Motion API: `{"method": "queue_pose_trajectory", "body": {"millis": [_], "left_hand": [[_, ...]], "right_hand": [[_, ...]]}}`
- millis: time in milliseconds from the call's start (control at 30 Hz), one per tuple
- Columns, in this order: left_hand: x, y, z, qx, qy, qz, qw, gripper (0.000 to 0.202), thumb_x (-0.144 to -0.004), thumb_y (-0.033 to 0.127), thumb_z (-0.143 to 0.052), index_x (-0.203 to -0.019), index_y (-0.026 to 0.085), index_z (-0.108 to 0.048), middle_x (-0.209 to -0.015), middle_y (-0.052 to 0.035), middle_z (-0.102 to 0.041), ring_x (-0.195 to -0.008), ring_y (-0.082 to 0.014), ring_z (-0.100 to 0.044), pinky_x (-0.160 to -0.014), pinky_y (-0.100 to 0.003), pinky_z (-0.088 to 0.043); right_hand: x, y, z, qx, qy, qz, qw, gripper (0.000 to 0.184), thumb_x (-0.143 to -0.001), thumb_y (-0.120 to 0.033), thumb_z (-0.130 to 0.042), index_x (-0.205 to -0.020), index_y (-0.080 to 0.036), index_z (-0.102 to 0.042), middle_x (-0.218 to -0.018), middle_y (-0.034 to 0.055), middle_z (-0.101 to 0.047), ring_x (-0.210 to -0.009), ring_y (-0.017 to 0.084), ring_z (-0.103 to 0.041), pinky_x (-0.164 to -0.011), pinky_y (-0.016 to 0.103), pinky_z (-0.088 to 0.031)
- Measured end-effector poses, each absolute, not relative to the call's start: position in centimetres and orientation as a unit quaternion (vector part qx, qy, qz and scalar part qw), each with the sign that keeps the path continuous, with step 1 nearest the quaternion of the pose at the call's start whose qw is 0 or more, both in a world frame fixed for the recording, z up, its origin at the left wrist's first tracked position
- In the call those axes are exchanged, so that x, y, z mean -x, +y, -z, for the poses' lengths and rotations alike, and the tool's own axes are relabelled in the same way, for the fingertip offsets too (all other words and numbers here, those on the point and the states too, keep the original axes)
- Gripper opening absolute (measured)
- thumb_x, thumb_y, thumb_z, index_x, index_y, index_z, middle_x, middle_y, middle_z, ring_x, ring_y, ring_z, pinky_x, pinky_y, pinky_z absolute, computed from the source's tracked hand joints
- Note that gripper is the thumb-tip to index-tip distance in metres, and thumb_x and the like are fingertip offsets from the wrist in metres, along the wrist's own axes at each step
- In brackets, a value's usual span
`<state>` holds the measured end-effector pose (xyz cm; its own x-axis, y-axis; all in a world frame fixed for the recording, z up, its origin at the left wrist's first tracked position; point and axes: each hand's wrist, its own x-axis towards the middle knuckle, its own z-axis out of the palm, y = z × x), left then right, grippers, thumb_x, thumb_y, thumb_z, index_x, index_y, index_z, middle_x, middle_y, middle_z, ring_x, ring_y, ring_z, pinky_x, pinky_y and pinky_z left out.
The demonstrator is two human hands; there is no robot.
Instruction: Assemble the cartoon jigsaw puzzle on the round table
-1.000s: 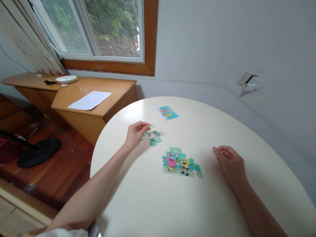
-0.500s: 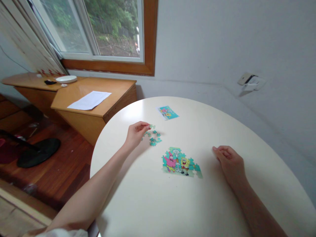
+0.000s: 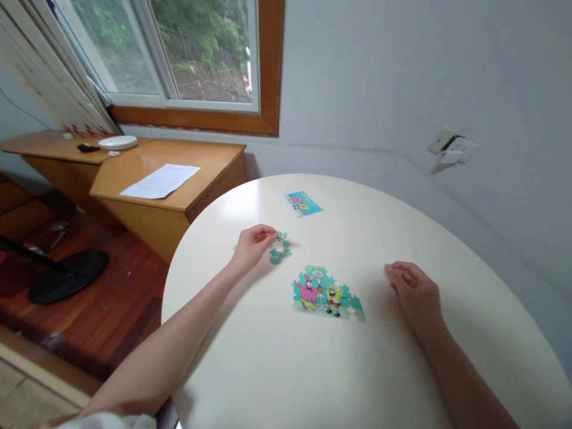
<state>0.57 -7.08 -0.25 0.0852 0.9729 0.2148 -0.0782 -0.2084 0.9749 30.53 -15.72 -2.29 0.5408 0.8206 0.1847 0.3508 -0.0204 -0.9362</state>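
since half a second ago the left hand (image 3: 251, 247) has dropped lower and slid a little toward the loose puzzle pieces (image 3: 280, 254), so that it now covers the near part of the heap, and a single teal piece (image 3: 235, 246) has come into sight just left of the wrist; the right hand has hardly shifted. at the far left a black round base (image 3: 67, 277) sits on the wooden floor, and behind it a wooden desk (image 3: 147, 208) under the window (image 3: 179, 53) carries a white plate (image 3: 117, 142) and a sheet of paper (image 3: 159, 180), well apart from each other. the left forearm runs from the lower left corner up across the edge of the round white table (image 3: 313, 369), stretched nearly straight, palm turned down and inward. its fingers are bunched narrow, thumb against the fingertips, with the tips touching the far edge of the heap; whether a piece is pinched between them cannot be told. beyond the heap, nearer the wall, lies a small picture card (image 3: 304, 203), flat and alone. just right of the loose pieces and nearer the person lies the partly built puzzle (image 3: 328, 293), flat on the table with a ragged right edge, between the two hands and touched by neither. the right hand (image 3: 413, 292) rests on the table near the puzzle's right end, knuckles up, fingers loosely curled under and holding nothing, its forearm coming in from the lower right. on the wall at the far right is a white socket (image 3: 453, 148).
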Motion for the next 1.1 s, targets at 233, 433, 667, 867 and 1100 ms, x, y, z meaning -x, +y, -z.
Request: {"method": "queue_pose_trajectory", "body": {"millis": [233, 433, 667, 867, 1100], "left_hand": [[-1.3, -8.0, 0.6, -0.563, 0.403, -0.510, 0.511, 0.016, -0.062, 0.028, -0.071, -0.068, 0.014, -0.064, -0.063, -0.0026, -0.065, -0.058, -0.0125, -0.059, -0.056, -0.024, -0.045], [-2.7, -9.3, 1.0, -0.605, 0.386, -0.457, 0.525, 0.011, -0.067, 0.025, -0.067, -0.068, 0.015, -0.063, -0.062, -0.0021, -0.064, -0.057, -0.0109, -0.057, -0.057, -0.023, -0.044], [-4.4, -11.8, 1.8, -0.688, 0.388, -0.370, 0.489, 0.013, -0.074, 0.024, -0.057, -0.072, 0.013, -0.064, -0.066, -0.0029, -0.063, -0.062, -0.0111, -0.055, -0.061, -0.024, -0.045], [-4.8, -12.7, 1.4, -0.701, 0.384, -0.338, 0.497, 0.012, -0.073, 0.022, -0.055, -0.073, 0.014, -0.064, -0.068, -0.0017, -0.064, -0.065, -0.0117, -0.056, -0.062, -0.024, -0.046], [-5.1, -13.2, 0.7, -0.687, 0.349, -0.315, 0.553, 0.012, -0.071, 0.022, -0.057, -0.070, 0.013, -0.063, -0.061, 0.0001, -0.059, -0.059, -0.0098, -0.053, -0.058, -0.021, -0.043]], "right_hand": [[-30.4, -15.9, 2.1, 0.674, -0.450, -0.207, 0.549, 0.028, -0.060, -0.045, -0.063, -0.070, -0.021, -0.053, -0.047, -0.0047, -0.045, -0.045, 0.011, -0.039, -0.045, 0.025, -0.031], [-29.5, -15.9, 2.6, 0.673, -0.516, -0.120, 0.517, 0.020, -0.068, -0.039, -0.057, -0.072, -0.020, -0.053, -0.048, -0.0037, -0.052, -0.044, 0.011, -0.044, -0.046, 0.025, -0.037], [-26.2, -17.4, 1.8, 0.557, -0.688, 0.007, 0.465, 0.012, -0.080, -0.024, -0.052, -0.085, -0.020, -0.062, -0.074, 0.0037, -0.066, -0.067, 0.015, -0.059, -0.063, 0.030, -0.049], [-24.5, -17.9, 1.5, 0.464, -0.776, -0.016, 0.427, 0.023, -0.082, -0.017, -0.056, -0.102, -0.022, -0.064, -0.089, 0.0061, -0.068, -0.084, 0.017, -0.061, -0.075, 0.032, -0.052], [-23.7, -18.3, 1.4, 0.416, -0.810, -0.031, 0.413, 0.034, -0.081, -0.014, -0.057, -0.113, -0.026, -0.061, -0.088, 0.0044, -0.067, -0.083, 0.017, -0.059, -0.075, 0.032, -0.051]]}}
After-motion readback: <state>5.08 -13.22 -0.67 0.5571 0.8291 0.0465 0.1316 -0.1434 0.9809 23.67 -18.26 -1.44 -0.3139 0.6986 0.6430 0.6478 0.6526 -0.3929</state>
